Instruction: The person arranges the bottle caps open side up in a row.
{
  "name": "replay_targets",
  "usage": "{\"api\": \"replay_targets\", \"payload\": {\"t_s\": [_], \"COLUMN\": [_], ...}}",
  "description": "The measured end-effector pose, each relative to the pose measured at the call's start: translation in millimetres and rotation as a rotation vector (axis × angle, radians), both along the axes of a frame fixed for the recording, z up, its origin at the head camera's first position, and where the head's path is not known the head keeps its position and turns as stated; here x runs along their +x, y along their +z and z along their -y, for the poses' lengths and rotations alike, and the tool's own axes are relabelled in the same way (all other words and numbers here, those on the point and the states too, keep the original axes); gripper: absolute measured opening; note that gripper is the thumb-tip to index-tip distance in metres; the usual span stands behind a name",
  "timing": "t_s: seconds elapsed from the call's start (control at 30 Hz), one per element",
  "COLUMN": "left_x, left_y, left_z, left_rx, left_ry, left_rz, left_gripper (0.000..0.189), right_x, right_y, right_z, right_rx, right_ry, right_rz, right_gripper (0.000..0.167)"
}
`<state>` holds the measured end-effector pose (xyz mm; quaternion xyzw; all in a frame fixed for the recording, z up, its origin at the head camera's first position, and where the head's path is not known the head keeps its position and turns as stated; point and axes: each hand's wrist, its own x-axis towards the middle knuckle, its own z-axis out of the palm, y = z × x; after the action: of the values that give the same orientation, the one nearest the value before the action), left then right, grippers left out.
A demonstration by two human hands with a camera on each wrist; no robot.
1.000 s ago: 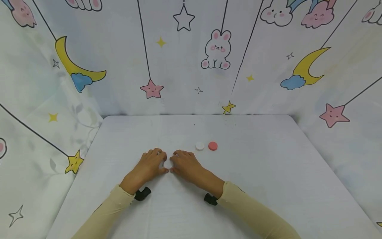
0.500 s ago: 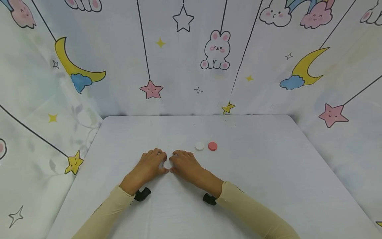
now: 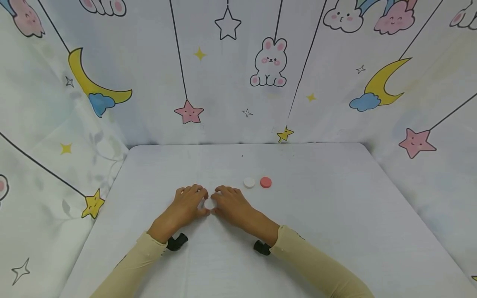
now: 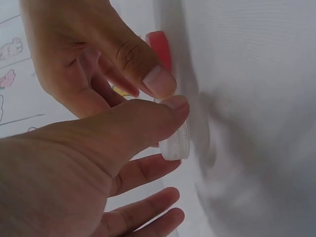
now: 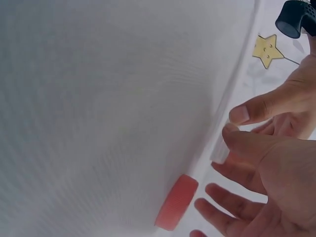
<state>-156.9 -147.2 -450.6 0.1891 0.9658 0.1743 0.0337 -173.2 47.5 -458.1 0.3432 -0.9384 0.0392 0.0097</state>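
Midway across the surface (image 3: 335, 227), white cap (image 3: 210, 204) between left hand (image 3: 188, 204) and right hand (image 3: 232, 205), fingers of both pinching its edge; resting or slightly lifted, cannot tell. Probably light, stiff plastic, hard to break. Ridged side (image 4: 177, 144) should resist slipping; best held there, not by the flat faces.

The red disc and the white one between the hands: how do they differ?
The red disc is bright red; the held disc is whitish. The left hand and right hand grip the held disc, while the red disc lies untouched on the table. The red disc is farther from the person than the held disc. Both are round.
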Motion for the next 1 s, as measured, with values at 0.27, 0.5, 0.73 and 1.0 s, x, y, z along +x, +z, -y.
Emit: {"api": "replay_targets", "payload": {"t_s": [0.27, 0.5, 0.73, 1.0], "left_x": [-0.1, 0.4, 0.6, 0.7], "left_y": [7.8, 8.3, 8.4, 5.7], "left_z": [2.2, 2.4, 1.5, -1.9], "left_rx": [0.038, 0.057, 0.079, 0.089], "left_ry": [-0.013, -0.013, -0.018, -0.012], "left_rz": [-0.006, -0.042, -0.07, -0.118], "left_gripper": [0.033, 0.037, 0.039, 0.042], "right_x": [-0.9, 0.2, 1.1, 0.6], "right_y": [14.4, 21.7, 22.8, 22.1], "right_z": [-6, -8, -6, -4], "right_rx": [-0.054, -0.125, -0.174, -0.202], "right_ry": [0.004, 0.004, -0.036, -0.066], "right_rz": [0.014, 0.037, 0.095, 0.157], "right_gripper": [0.044, 0.043, 0.041, 0.042]}}
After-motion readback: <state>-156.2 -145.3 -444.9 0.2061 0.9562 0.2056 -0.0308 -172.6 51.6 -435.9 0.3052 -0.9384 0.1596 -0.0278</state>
